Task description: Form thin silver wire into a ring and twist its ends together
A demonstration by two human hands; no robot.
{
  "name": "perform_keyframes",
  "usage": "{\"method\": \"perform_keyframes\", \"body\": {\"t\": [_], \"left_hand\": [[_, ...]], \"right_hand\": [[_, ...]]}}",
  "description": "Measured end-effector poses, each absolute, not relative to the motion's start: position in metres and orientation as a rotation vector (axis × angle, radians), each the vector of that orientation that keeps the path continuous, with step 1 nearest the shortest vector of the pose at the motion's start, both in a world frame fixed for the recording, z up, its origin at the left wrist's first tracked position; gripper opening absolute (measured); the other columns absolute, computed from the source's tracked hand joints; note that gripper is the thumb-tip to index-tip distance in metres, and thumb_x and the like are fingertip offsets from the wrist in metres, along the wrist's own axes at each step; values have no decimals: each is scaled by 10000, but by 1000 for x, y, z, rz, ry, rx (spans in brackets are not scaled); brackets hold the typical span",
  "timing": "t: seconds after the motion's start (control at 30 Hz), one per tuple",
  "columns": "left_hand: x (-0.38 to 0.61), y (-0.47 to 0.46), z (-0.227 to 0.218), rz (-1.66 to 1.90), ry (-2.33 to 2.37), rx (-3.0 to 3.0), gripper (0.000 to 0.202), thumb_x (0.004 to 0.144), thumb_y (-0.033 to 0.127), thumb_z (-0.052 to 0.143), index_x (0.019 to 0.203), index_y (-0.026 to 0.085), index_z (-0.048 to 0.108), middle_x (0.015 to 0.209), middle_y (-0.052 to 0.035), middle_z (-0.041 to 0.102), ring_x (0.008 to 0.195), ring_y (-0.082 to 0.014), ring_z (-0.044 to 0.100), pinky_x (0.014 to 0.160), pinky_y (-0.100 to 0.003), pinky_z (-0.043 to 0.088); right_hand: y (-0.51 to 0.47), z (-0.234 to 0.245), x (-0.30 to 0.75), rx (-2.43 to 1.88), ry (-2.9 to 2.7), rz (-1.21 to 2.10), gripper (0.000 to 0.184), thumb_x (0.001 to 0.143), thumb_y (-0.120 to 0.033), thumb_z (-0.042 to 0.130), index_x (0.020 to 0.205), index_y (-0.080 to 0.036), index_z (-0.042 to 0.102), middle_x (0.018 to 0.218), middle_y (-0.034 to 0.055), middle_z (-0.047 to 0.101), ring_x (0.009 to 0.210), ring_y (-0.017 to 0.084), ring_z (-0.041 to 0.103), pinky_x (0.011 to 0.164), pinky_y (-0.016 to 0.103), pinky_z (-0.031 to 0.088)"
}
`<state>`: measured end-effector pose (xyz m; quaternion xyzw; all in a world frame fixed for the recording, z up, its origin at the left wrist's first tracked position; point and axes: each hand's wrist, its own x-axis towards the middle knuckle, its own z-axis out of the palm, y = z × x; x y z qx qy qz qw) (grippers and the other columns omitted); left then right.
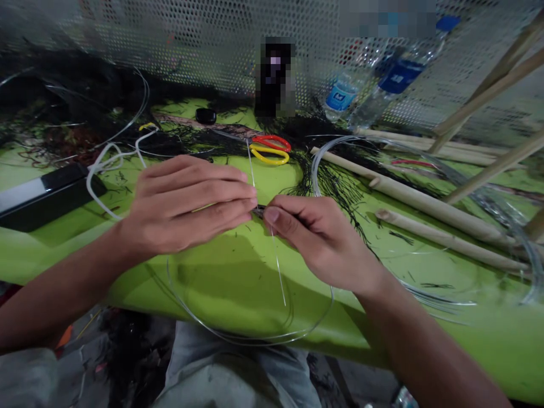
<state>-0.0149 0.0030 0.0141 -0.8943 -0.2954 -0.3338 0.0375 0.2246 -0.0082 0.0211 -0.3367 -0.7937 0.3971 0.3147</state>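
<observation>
Both hands meet over the green table cover (221, 272). My left hand (187, 204) has its fingers straight and pressed together, with the thumb hidden; its fingertips close on one end of a short dark strand (259, 211). At the other end, my right hand (323, 238) pinches the strand between thumb and bent forefinger. A thin pale wire (278, 266) slants down from the right fingertips, and a similar pale length (250, 161) rises behind the left ones. Below, a thin clear line (242, 341) loops past the table's front edge.
Red-and-yellow-handled scissors (270, 150) lie behind the hands among black fibres (335, 184). Coiled clear line (317, 170) and wooden sticks (425, 201) are at right. Water bottles (342, 96) stand behind. At left are a white cord (96, 170) and a dark box (51, 195).
</observation>
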Motion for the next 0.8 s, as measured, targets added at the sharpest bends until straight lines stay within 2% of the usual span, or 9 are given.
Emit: {"method": "perform_keyframes", "body": {"t": [0.13, 0.3, 0.47, 0.7, 0.8], "left_hand": [[-15, 4, 13, -1084, -551, -2536, 143, 916, 190, 753, 1008, 299, 742, 1126, 59, 804, 1078, -206, 771, 851, -352, 644], [-13, 4, 10, -1016, -665, -2629, 217, 950, 200, 702, 1134, 316, 716, 1172, 47, 789, 1126, -214, 751, 930, -383, 618], [-5, 2, 11, -1058, -852, -2848, 101, 1019, 238, 607, 1056, 258, 698, 1093, -5, 795, 1033, -175, 744, 949, -336, 567], [-6, 8, 12, -1074, -1204, -3223, 179, 1027, 325, 572, 1027, 201, 702, 907, -7, 764, 798, -138, 706, 708, -230, 509], [-6, 15, 11, -1129, -1294, -3532, 217, 1031, 328, 561, 988, 190, 723, 856, -12, 767, 751, -130, 705, 651, -207, 510]], "right_hand": [[-9, 20, 225, -916, -2115, 1017, 350, 1048, -237, 508, 715, -152, 574, 606, -67, 381, 562, 68, 334, 530, 256, 273], [-9, 18, 223, -958, -2153, 959, 365, 1046, -257, 508, 698, -160, 555, 599, -61, 383, 566, 76, 346, 522, 272, 252], [-8, 20, 223, -971, -2173, 946, 372, 1056, -291, 514, 713, -158, 569, 593, -64, 365, 548, 75, 331, 507, 274, 237], [-7, 19, 223, -952, -2132, 1037, 423, 1064, -409, 531, 718, -167, 566, 607, -56, 393, 555, 81, 327, 510, 268, 241], [-6, 18, 224, -896, -2105, 1096, 417, 1057, -431, 546, 731, -173, 575, 632, -49, 441, 572, 85, 359, 524, 257, 270]]}}
